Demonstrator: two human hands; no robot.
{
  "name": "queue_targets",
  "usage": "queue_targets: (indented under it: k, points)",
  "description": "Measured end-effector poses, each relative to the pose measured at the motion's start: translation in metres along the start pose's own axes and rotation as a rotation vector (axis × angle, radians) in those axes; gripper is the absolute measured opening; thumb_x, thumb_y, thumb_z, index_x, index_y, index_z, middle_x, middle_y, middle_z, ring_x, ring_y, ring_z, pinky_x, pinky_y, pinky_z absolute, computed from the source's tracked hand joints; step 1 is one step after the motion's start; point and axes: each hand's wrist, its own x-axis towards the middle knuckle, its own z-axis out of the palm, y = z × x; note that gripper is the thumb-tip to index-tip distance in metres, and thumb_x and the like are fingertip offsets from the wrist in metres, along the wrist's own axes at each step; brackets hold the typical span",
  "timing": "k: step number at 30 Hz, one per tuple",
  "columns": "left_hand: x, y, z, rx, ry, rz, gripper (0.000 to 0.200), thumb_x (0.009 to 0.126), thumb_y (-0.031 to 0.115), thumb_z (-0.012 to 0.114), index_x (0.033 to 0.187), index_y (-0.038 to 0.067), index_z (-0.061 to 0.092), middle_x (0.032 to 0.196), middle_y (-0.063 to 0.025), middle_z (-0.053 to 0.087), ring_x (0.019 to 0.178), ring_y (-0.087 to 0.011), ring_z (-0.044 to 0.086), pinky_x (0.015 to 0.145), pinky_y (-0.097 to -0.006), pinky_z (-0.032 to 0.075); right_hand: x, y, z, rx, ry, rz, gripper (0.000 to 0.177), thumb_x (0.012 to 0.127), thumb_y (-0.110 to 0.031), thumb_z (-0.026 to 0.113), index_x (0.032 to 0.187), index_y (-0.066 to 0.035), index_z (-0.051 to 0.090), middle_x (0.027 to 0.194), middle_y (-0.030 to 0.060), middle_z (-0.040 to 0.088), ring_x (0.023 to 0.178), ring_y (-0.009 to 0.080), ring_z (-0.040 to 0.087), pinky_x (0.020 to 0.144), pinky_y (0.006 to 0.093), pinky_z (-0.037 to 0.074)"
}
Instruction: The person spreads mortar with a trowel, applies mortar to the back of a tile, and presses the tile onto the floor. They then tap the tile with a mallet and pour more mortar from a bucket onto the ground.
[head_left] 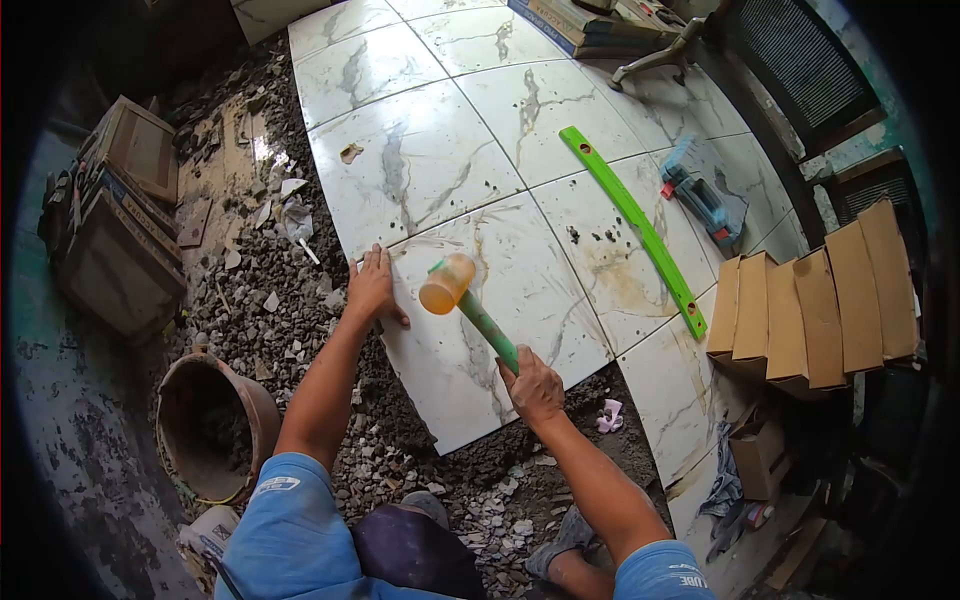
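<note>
A white marbled tile [520,290] lies on dark mortar and rubble, its left and near edges bordering loose material. My left hand [374,290] rests with fingers spread at the tile's left edge, near its far corner. A mallet [447,284] with a yellowish head and green handle is over the tile; the head is slightly blurred, and I cannot tell if it touches the surface. My right hand [535,388] is wrapped round the handle above the tile's near part.
A green level [640,225] and a blue-grey tool [704,200] lie on tiles at the right. Cardboard boxes [815,305] stand beyond them. A bucket [268,415] sits on gravel [270,325] at the left, below stacked tile boxes [125,230]. A chair base [660,60] is at the top.
</note>
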Motion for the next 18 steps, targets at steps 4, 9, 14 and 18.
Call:
queue_targets:
  k: [4, 9, 14, 18]
  points:
    - [0.002, 0.000, -0.001, 0.032, -0.026, -0.001, 0.149, 0.033, 0.049, 0.092, 0.148, -0.003, 0.012, 0.156, -0.0180, 0.015, 0.144, -0.0299, 0.017, 0.117, -0.0482, 0.012, -0.005, 0.018, 0.007, -0.137, -0.207, 0.111, 0.039, 0.092, -0.041, 0.054, 0.104, -0.004, 0.050, 0.086, 0.0222, 0.064, 0.080, 0.0439, 0.064, 0.071, 0.0521, 0.052]
    - [0.004, -0.003, 0.004, 0.063, 0.016, 0.033, 0.150, 0.032, 0.051, 0.091, 0.147, -0.004, 0.012, 0.155, -0.0205, 0.014, 0.144, -0.0310, 0.017, 0.116, -0.0504, 0.012, -0.023, 0.023, -0.048, -0.076, -0.165, -0.024, 0.040, 0.090, -0.041, 0.056, 0.106, -0.005, 0.051, 0.088, 0.0222, 0.065, 0.081, 0.0432, 0.064, 0.071, 0.0518, 0.052]
    - [-0.005, 0.005, -0.006, 0.117, -0.001, 0.059, 0.147, 0.035, 0.056, 0.090, 0.148, 0.000, 0.014, 0.154, -0.0200, 0.019, 0.143, -0.0333, 0.021, 0.115, -0.0557, 0.008, -0.097, 0.096, -0.160, -0.184, -0.210, 0.041, 0.042, 0.088, -0.047, 0.057, 0.100, -0.007, 0.054, 0.084, 0.0206, 0.066, 0.077, 0.0425, 0.064, 0.068, 0.0511, 0.051]
    - [-0.003, 0.037, -0.022, 0.380, -0.058, 0.134, 0.140, 0.037, 0.059, 0.087, 0.148, 0.003, 0.021, 0.144, -0.0205, 0.039, 0.138, -0.0324, 0.031, 0.114, -0.0594, 0.006, -0.191, 0.164, -0.197, -0.163, -0.187, 0.222, 0.045, 0.087, -0.050, 0.056, 0.099, -0.006, 0.055, 0.083, 0.0228, 0.065, 0.077, 0.0444, 0.063, 0.067, 0.0502, 0.050]
